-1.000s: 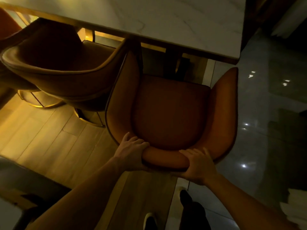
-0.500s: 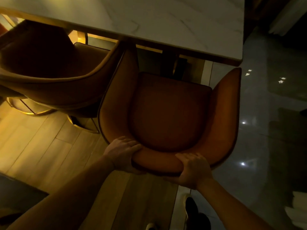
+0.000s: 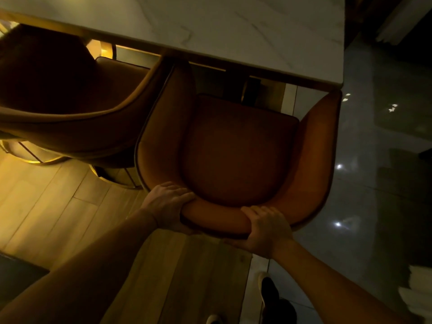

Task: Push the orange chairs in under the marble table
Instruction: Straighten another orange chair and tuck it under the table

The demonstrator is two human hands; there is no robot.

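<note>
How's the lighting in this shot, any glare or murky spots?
Head view: dim, warm yellow light; the wood floor glows brightest at left; small glare spots dot the glossy dark tile floor; the second chair sinks into shadow; both hands on the chair back stay readable; edges bend, wide-angle.

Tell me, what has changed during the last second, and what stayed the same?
The orange chair has slid slightly forward; its armrest tips now reach the edge of the marble table. The left hand and right hand still grip its backrest. The second chair beside it has not moved.
</note>
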